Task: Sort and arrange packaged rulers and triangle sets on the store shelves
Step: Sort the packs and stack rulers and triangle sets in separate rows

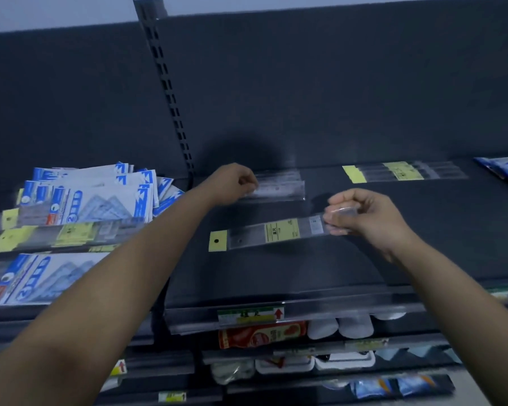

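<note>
On the flat dark shelf point(364, 265), right of the slotted post point(170, 95), the right hand point(364, 215) pinches with curled fingers one end of a long, glossy ruler pack point(276, 231) with a yellow card tab. Closer to the post's foot, the left hand point(235, 180) grips a clear ruler sleeve point(279, 187). Bare shelf lies between them. Left of the post, triangle sets point(100, 197) lie heaped.

A dark blue-grey back panel point(335, 98) fills most of the dimly lit frame. A slotted metal upright point(166, 83) runs down it from the upper left. A strip of pale wall point(56, 13) shows along the top edge. The dark top shelf point(276, 273) spans the middle; lower shelves point(170, 365) step down at the bottom.
</note>
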